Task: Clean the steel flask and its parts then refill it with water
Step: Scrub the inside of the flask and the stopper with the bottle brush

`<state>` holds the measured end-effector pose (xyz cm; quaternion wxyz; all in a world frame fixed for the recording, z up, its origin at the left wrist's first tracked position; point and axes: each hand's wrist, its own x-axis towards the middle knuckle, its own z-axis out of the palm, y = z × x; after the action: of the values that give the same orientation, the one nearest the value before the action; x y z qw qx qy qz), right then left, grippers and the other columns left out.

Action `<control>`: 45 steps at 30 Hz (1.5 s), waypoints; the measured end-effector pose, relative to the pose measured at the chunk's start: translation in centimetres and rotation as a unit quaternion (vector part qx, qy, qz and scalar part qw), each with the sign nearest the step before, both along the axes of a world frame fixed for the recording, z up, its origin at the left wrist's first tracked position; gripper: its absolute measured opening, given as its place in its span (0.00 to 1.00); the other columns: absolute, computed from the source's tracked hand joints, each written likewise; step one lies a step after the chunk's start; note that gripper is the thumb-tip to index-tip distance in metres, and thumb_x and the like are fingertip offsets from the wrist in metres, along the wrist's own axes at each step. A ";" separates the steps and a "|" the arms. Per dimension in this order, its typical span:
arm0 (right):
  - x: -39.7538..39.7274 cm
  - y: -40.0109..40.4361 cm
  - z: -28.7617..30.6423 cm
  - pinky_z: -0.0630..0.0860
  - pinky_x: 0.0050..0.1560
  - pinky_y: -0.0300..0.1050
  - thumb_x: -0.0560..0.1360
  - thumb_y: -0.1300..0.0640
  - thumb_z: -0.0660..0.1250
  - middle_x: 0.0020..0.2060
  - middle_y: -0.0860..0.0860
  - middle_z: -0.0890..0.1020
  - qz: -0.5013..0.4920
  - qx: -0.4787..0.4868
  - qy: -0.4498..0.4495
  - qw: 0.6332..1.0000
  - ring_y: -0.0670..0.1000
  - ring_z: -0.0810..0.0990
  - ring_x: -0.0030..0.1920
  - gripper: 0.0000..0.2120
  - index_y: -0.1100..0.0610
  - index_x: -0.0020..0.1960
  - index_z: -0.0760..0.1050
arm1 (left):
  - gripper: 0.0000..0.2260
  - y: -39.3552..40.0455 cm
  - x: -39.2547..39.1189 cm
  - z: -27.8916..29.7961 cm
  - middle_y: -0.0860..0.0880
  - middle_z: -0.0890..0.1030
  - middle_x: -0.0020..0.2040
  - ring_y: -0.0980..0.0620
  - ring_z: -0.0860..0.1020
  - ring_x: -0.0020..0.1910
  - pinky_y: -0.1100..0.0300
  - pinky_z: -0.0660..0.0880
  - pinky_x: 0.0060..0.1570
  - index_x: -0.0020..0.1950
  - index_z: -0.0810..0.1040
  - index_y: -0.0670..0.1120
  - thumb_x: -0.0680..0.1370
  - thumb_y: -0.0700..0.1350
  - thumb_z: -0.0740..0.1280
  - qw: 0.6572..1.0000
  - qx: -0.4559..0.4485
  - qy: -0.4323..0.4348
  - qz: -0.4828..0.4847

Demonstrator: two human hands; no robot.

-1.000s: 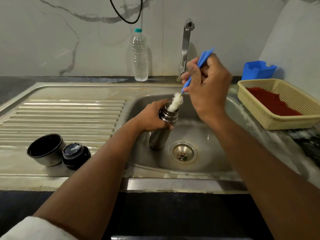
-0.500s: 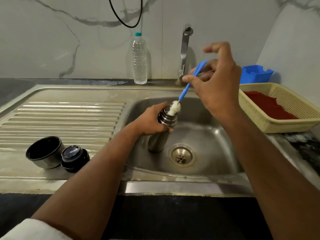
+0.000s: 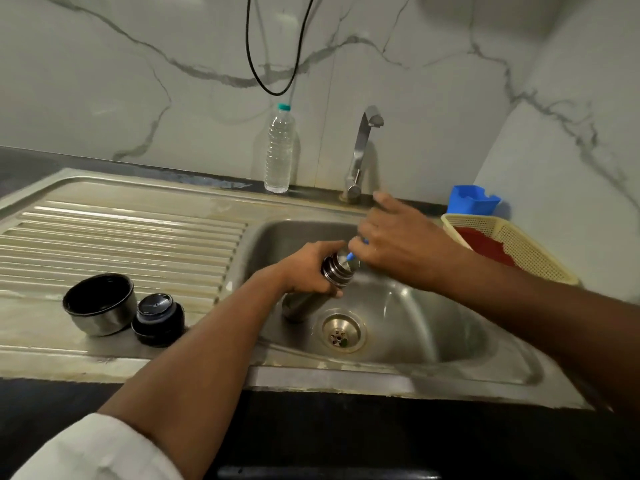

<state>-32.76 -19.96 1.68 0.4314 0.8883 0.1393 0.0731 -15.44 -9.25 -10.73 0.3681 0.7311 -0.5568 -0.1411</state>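
Steel flask [image 3: 313,292] tilted in basin, mouth toward 1 o'clock, blue brush handle [image 3: 352,255] inserted; cup-lid [image 3: 100,304] and stopper [image 3: 158,318] at 9 o'clock on drainboard.

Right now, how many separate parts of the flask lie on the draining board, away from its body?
2. The steel cup lies near the front edge of the draining board; the black stopper stands just right of it, close beside it. No other part shows, though the arms may hide something.

The person is wearing a white sleeve [image 3: 100,452] that is showing only at the left arm's upper end. Both forearms are showing bare, and the left hand [image 3: 308,268] and right hand [image 3: 398,244] are wearing no gloves.
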 end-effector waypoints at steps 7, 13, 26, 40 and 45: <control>-1.4 1.3 -0.8 0.66 0.38 0.49 0.83 0.59 0.60 0.40 0.53 0.78 -0.115 0.026 0.104 0.988 0.55 0.76 0.39 0.06 0.58 0.53 0.75 | 0.31 -0.7 -1.8 0.5 0.51 0.83 0.56 0.52 0.82 0.55 0.50 0.80 0.60 0.65 0.77 0.48 0.64 0.42 0.84 0.998 0.033 -0.035 -0.037; -2.9 1.3 2.8 0.71 0.37 0.51 0.80 0.54 0.63 0.31 0.54 0.75 -0.328 0.282 0.074 0.899 0.54 0.72 0.32 0.16 0.59 0.35 0.71 | 0.26 -0.4 -1.6 1.1 0.56 0.80 0.49 0.56 0.79 0.47 0.59 0.74 0.52 0.54 0.79 0.52 0.61 0.40 0.85 0.995 0.061 -0.076 -0.016; -5.8 0.5 1.7 0.60 0.17 0.35 0.86 0.61 0.50 0.32 0.54 0.75 -0.486 0.749 0.136 0.429 0.44 0.62 0.21 0.16 0.65 0.62 0.74 | 0.25 -0.3 -2.3 2.4 0.59 0.77 0.46 0.54 0.76 0.44 0.56 0.71 0.45 0.55 0.79 0.54 0.61 0.44 0.82 0.980 -0.018 -0.196 -0.017; -7.5 4.5 2.5 0.71 0.31 0.47 0.82 0.58 0.61 0.39 0.49 0.80 -0.310 0.260 0.027 0.914 0.49 0.75 0.33 0.06 0.53 0.47 0.75 | 0.25 -0.2 -2.1 1.8 0.57 0.81 0.47 0.55 0.80 0.46 0.56 0.77 0.47 0.55 0.80 0.54 0.62 0.43 0.83 0.990 0.018 -0.140 -0.004; -8.0 1.1 3.6 0.62 0.23 0.37 0.85 0.53 0.63 0.28 0.49 0.76 -0.441 0.660 -0.010 0.608 0.45 0.66 0.21 0.15 0.56 0.49 0.85 | 0.26 0.2 -1.2 2.0 0.56 0.80 0.49 0.52 0.79 0.48 0.51 0.78 0.51 0.57 0.79 0.54 0.62 0.45 0.83 0.985 -0.027 -0.169 0.033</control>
<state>-40.80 -18.89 5.31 -0.2899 0.8858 -0.3594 -0.0451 -16.60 -9.02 -8.70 0.2932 0.7524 -0.5897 0.0116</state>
